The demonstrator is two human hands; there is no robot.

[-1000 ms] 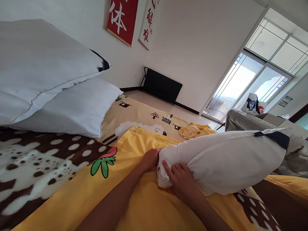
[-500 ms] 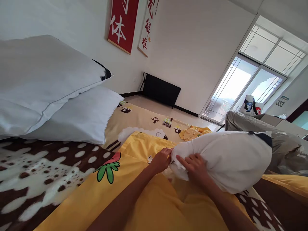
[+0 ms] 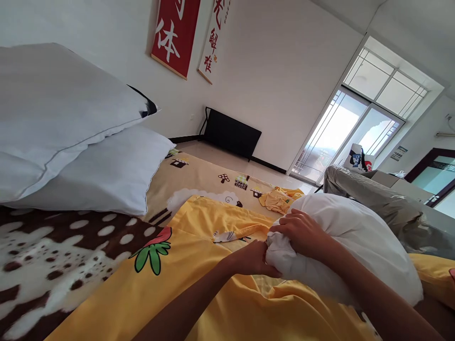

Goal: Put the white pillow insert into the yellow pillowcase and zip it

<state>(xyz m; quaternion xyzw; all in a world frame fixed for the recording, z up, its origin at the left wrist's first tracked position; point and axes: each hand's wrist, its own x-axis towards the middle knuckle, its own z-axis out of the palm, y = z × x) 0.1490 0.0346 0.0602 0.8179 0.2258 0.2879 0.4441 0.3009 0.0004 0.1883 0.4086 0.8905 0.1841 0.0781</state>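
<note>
A plump white pillow (image 3: 366, 241) lies over the yellow cloth at the right, its near end bunched into folds. My right hand (image 3: 302, 232) grips those folds from above, fingers curled over them. At the very end of the pillow, my left hand (image 3: 252, 259) is closed on it with the thumb underneath; its fingertips are partly hidden. The yellow cloth (image 3: 206, 274), printed with a pink and green motif, spreads beneath both forearms. One of its edges is drawn up toward the hands.
Two white pillows (image 3: 78, 123) are stacked at the left on a brown and beige patterned blanket (image 3: 106, 232). A crumpled yellow cloth (image 3: 280, 199) lies farther back. Beyond are a folded black panel (image 3: 231, 132) against the wall and plastic-wrapped furniture (image 3: 369, 194).
My right hand has shifted onto the top of the pillow's bunched end. My left hand has moved right and lower. The pillow has turned, and the yellow cloth is pulled toward it.
</note>
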